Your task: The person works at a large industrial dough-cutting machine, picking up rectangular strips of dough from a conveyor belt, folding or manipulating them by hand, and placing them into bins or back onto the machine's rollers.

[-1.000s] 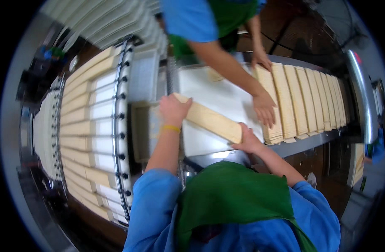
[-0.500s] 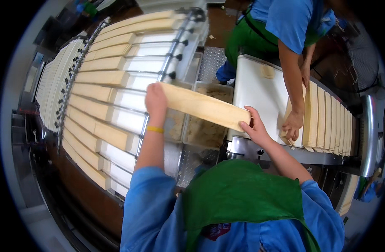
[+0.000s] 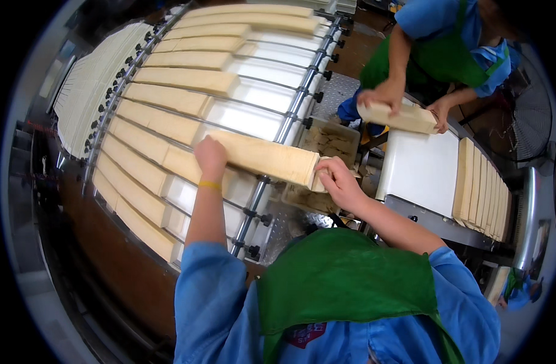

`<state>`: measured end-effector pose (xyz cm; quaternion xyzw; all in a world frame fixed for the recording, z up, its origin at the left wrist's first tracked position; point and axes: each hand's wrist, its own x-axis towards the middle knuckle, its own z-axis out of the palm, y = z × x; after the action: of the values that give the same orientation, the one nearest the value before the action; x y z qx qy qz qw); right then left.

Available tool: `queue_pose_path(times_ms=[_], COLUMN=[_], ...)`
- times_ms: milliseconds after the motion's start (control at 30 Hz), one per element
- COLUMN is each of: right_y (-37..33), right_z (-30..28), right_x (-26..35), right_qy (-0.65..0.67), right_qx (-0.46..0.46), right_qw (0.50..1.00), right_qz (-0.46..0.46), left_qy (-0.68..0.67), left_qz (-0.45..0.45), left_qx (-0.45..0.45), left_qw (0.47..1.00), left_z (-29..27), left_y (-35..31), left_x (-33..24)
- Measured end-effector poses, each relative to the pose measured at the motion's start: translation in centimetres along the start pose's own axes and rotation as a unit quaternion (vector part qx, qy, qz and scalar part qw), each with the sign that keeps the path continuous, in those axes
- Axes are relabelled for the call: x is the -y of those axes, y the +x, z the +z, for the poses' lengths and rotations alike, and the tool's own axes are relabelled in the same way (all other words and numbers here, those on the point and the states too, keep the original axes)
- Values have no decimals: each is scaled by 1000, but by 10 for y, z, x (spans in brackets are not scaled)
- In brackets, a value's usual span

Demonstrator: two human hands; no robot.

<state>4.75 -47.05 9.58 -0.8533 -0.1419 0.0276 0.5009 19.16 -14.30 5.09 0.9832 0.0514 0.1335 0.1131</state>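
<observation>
A long, pale stack of dough sheets [image 3: 269,156] is held crosswise in front of me, over the near edge of a white conveyor belt [image 3: 253,124]. My left hand [image 3: 211,156] is closed round its left end, a yellow band on the wrist. At the other end my right hand [image 3: 340,182] has its fingers curled in. A small pale piece [image 3: 318,180] shows beneath those fingers; whether it is joined to the stack I cannot tell. More long stacks [image 3: 184,80] lie in lanes on the belt, parted by thin metal rods.
Across from me a co-worker's hands [image 3: 384,97] hold another pale stack [image 3: 405,116] above a second white belt [image 3: 420,158]. Stacks stand side by side [image 3: 475,188] at its right. A metal bar with black knobs [image 3: 302,91] borders the lanes. Plastic bins [image 3: 332,142] hold dough scraps.
The view has turned toward the left conveyor. My stack now lies over its edge, and my right fingers have curled at its end. The co-worker has lifted a stack off the right belt.
</observation>
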Motion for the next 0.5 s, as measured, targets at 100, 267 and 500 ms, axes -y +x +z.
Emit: queue_pose_path(times_ms=[100, 267, 500], right_y=[25, 33, 15], right_z=[32, 46, 70], right_x=[0, -4, -15], right_qy=[55, 7, 55], right_qx=[-28, -43, -96], right_qw=[998, 998, 993], right_qz=[27, 44, 48], left_qy=[-28, -169, -295], left_qz=[150, 208, 135], left_qx=[-24, -25, 3], left_qw=[988, 963, 946], left_z=[-4, -24, -42], left_y=[-11, -78, -111], left_x=[2, -72, -84])
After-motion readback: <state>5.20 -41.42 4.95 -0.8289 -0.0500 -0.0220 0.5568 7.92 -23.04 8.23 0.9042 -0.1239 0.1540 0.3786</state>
